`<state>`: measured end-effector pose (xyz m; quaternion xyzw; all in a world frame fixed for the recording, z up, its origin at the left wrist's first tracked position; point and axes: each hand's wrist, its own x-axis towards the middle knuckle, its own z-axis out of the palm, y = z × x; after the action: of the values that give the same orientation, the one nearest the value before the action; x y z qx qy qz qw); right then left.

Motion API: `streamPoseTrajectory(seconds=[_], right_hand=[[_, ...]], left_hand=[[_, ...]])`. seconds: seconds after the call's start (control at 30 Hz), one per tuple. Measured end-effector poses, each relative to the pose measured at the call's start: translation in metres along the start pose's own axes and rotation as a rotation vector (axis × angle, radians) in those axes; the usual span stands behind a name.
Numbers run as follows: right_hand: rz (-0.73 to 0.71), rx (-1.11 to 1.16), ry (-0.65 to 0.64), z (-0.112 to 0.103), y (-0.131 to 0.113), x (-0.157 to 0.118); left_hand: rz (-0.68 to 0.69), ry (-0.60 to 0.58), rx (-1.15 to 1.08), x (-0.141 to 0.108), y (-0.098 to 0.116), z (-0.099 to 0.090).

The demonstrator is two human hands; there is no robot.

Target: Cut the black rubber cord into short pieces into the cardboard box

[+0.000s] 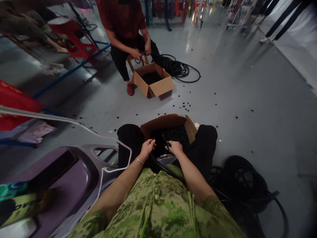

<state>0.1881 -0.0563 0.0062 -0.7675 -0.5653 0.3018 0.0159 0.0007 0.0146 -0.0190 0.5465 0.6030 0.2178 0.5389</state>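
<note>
My left hand [148, 147] is closed around the end of a black hose [158, 164], which curves down across my lap to the right. In my right hand [175, 147] is a dark tool that looks like scissors [166, 140], its tip pointing toward the hose end. Both hands are above a cardboard box [164, 119] between my knees. Many small black pieces [177, 134] lie inside it. Shadow hides the exact shape of the tool.
Facing me, a seated person [123, 29] works over another cardboard box [162, 86], beside coiled black hose [177, 67]. More coiled hose [240, 175] lies at my right. A purple stool [81, 188] with a phone [53, 168] and a white cable [99, 134] are at my left.
</note>
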Motion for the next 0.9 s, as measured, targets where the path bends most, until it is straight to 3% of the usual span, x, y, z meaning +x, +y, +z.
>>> streamPoseTrajectory(seconds=[0.13, 0.33, 0.43, 0.63, 0.9], right_hand=[[-0.001, 0.083, 0.016, -0.007, 0.002, -0.002], [-0.351, 0.09, -0.117, -0.007, 0.011, -0.02], [-0.448, 0.023, -0.158, -0.002, 0.02, -0.027], [-0.365, -0.337, -0.1, 0.005, 0.028, -0.027], [-0.33, -0.347, 0.061, 0.0, 0.008, 0.003]], left_hand=[[-0.032, 0.071, 0.231, 0.001, -0.007, -0.008], [-0.001, 0.19, 0.273, -0.006, -0.011, -0.023], [0.045, 0.283, 0.21, -0.009, -0.008, -0.025], [0.148, 0.344, 0.136, -0.012, 0.002, -0.017], [0.137, 0.349, 0.106, -0.017, 0.006, -0.019]])
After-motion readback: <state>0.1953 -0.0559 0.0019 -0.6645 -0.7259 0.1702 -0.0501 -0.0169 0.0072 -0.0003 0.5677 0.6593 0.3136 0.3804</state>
